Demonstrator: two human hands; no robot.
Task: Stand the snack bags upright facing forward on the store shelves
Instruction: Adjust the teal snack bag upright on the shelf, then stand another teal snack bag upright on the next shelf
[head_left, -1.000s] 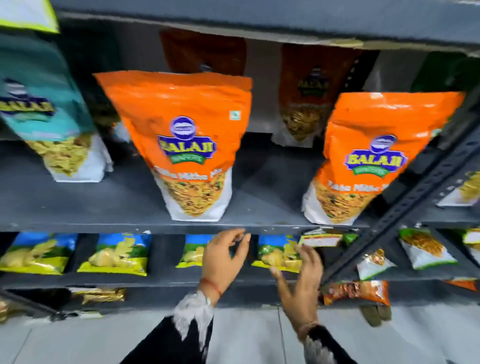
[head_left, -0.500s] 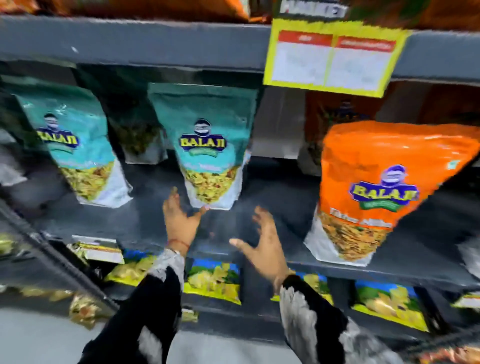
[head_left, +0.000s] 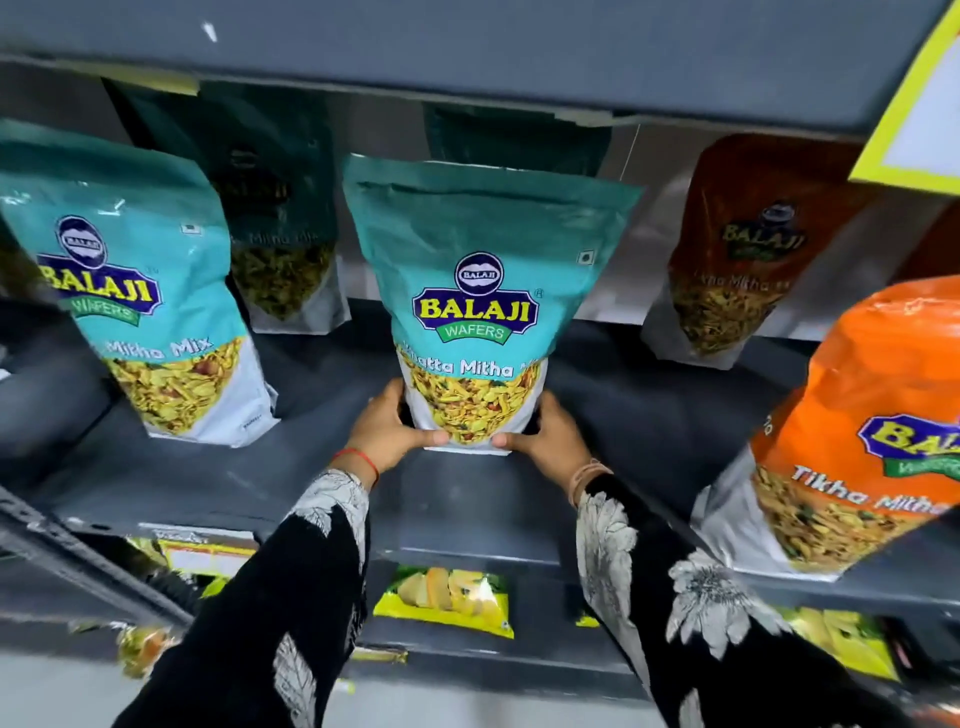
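Both hands clasp the base of the middle teal bag (head_left: 475, 312), which stands upright on the grey shelf (head_left: 208, 483) with its label to the front: the left hand (head_left: 387, 434) grips its left bottom corner, the right hand (head_left: 550, 441) its right, thumbs across the front. The teal bag to the left (head_left: 145, 312) and the orange bag (head_left: 852, 441) on the right lean somewhat yet face forward. Darker bags stand behind. The row looks mostly done; lower shelves hold flat yellow packets (head_left: 449, 597), probably still unsorted.
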